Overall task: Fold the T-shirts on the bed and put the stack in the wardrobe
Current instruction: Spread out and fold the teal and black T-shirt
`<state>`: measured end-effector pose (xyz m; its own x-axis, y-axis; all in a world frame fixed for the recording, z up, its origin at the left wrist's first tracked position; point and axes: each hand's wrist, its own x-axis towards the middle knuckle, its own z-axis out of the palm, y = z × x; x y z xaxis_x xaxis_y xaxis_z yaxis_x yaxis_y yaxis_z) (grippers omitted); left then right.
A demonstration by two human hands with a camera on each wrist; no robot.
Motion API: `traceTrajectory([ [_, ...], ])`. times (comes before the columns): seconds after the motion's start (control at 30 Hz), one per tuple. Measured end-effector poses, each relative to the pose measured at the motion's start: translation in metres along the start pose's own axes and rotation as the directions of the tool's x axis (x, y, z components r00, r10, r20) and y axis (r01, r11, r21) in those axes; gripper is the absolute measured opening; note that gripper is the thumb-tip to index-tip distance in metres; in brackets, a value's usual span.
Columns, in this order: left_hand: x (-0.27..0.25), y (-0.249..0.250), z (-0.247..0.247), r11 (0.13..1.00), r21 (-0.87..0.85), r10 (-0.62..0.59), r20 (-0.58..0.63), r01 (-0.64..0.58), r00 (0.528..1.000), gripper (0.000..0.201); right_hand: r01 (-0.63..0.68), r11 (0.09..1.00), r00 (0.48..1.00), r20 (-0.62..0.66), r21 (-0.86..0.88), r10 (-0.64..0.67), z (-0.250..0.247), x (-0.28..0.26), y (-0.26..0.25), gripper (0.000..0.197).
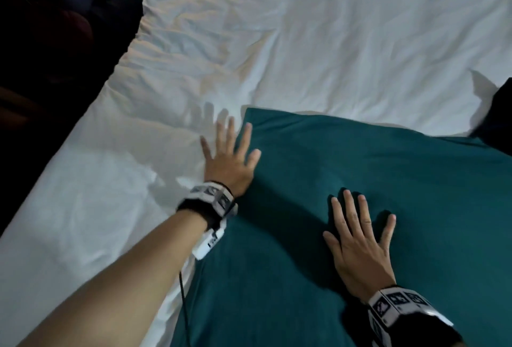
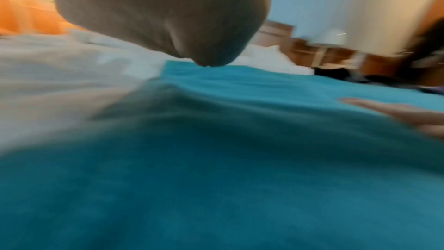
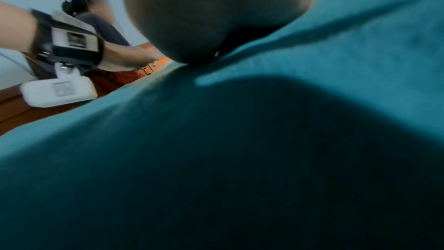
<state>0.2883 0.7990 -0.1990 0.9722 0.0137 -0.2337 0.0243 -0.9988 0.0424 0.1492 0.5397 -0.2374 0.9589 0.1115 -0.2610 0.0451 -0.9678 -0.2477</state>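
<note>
A teal T-shirt [image 1: 388,180] lies spread flat on the white bed [image 1: 304,42], filling the lower right of the head view. My left hand [image 1: 230,158] lies flat with spread, straight fingers across the shirt's left edge, partly on the sheet. My right hand [image 1: 357,238] presses flat on the middle of the shirt, fingers straight and spread. In the left wrist view the teal T-shirt [image 2: 216,178] fills the lower frame under my palm [image 2: 156,10]. The right wrist view shows the teal T-shirt [image 3: 240,159] close up beneath my palm [image 3: 204,7].
A dark garment [image 1: 496,116] lies at the right edge of the bed. The bed's left edge runs diagonally, with dark floor and furniture [image 1: 41,42] beyond it. Wooden furniture and a lamp [image 2: 334,37] stand past the bed's far side.
</note>
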Motion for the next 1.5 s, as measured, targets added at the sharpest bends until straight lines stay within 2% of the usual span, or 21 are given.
traceTrajectory([
  [0.07,-0.044,0.045,0.013,0.97,0.009,0.245,-0.002,-0.245,0.97,0.064,-0.015,1.0,1.0,-0.001,0.002,0.015,0.001,-0.003,-0.003,0.066],
  [0.1,-0.069,0.062,0.023,0.942,-0.017,0.337,0.079,-0.336,0.938,0.062,-0.026,1.0,1.0,-0.003,-0.002,0.026,0.002,-0.006,-0.003,0.066],
  [0.17,-0.104,0.068,0.044,0.932,-0.072,0.363,0.227,-0.356,0.903,0.06,-0.054,0.998,0.998,-0.024,-0.016,0.053,0.006,-0.016,-0.005,0.068],
  [0.23,-0.107,0.036,0.054,0.961,-0.03,0.274,0.196,-0.274,0.941,0.06,-0.069,0.997,0.997,-0.031,-0.022,0.069,0.014,-0.035,-0.007,0.069],
  [0.3,-0.1,-0.011,0.055,0.997,0.001,0.08,0.167,-0.082,0.983,0.06,-0.07,0.998,0.997,-0.023,-0.012,0.069,0.024,-0.061,-0.009,0.069],
  [0.37,-0.095,-0.053,0.043,0.992,-0.019,-0.117,0.239,0.125,0.964,0.059,-0.083,0.997,0.997,-0.002,0.009,0.083,0.032,-0.09,-0.017,0.072],
  [0.4,-0.098,-0.067,0.037,0.985,-0.025,-0.16,0.266,0.173,0.951,0.059,-0.084,0.996,0.996,0.006,0.018,0.084,0.036,-0.105,-0.025,0.074],
  [0.47,-0.116,-0.073,0.03,0.977,-0.101,-0.16,0.243,0.189,0.957,0.062,-0.063,0.998,0.998,0.032,0.023,0.063,0.042,-0.133,-0.047,0.077],
  [0.57,-0.178,-0.053,0.036,0.93,-0.289,-0.224,0.04,0.226,0.974,0.054,0.023,1.0,0.994,0.111,0.015,-0.024,0.05,-0.163,-0.083,0.073],
  [0.63,-0.226,-0.043,0.051,0.875,-0.376,-0.345,-0.044,0.304,0.938,0.041,0.117,0.993,0.985,0.126,0.026,-0.119,0.054,-0.173,-0.103,0.074],
  [0.7,-0.263,-0.046,0.065,0.78,-0.487,-0.465,-0.028,0.394,0.885,0.03,0.248,0.969,0.961,0.122,0.022,-0.248,0.055,-0.181,-0.118,0.078],
  [0.77,-0.287,-0.054,0.071,0.686,-0.569,-0.547,0.009,0.454,0.837,0.029,0.38,0.925,0.917,0.121,0.028,-0.38,0.058,-0.188,-0.125,0.08],
  [0.83,-0.3,-0.059,0.067,0.642,-0.606,-0.563,0.043,0.47,0.825,0.038,0.485,0.874,0.864,0.141,0.029,-0.484,0.061,-0.193,-0.128,0.085],
  [0.97,-0.31,-0.061,0.056,0.72,-0.529,-0.486,0.076,0.448,0.871,0.05,0.623,0.782,0.763,0.217,0.005,-0.609,0.068,-0.199,-0.131,0.103],
  [1.0,-0.311,-0.063,0.057,0.744,-0.517,-0.459,0.064,0.423,0.886,0.048,0.632,0.775,0.756,0.22,-0.004,-0.616,0.069,-0.2,-0.132,0.101],
  [1.1,-0.318,-0.069,0.066,0.784,-0.535,-0.383,-0.015,0.316,0.924,0.038,0.621,0.783,0.774,0.183,-0.036,-0.606,0.073,-0.203,-0.135,0.074],
  [1.23,-0.332,-0.07,0.073,0.738,-0.633,-0.367,-0.087,0.233,0.926,0.035,0.613,0.789,0.787,0.102,-0.029,-0.608,0.078,-0.207,-0.138,0.057],
  [1.33,-0.336,-0.073,0.074,0.711,-0.684,-0.367,-0.161,0.164,0.916,0.035,0.64,0.768,0.769,0.006,-0.004,-0.64,0.075,-0.212,-0.142,0.054],
  [1.4,-0.338,-0.079,0.078,0.712,-0.674,-0.416,-0.177,0.198,0.892,0.029,0.654,0.757,0.757,0.0,0.004,-0.654,0.076,-0.215,-0.145,0.052],
  [1.5,-0.346,-0.08,0.086,0.721,-0.623,-0.464,-0.109,0.303,0.879,0.012,0.654,0.756,0.754,0.059,0.024,-0.654,0.079,-0.218,-0.146,0.05],
])
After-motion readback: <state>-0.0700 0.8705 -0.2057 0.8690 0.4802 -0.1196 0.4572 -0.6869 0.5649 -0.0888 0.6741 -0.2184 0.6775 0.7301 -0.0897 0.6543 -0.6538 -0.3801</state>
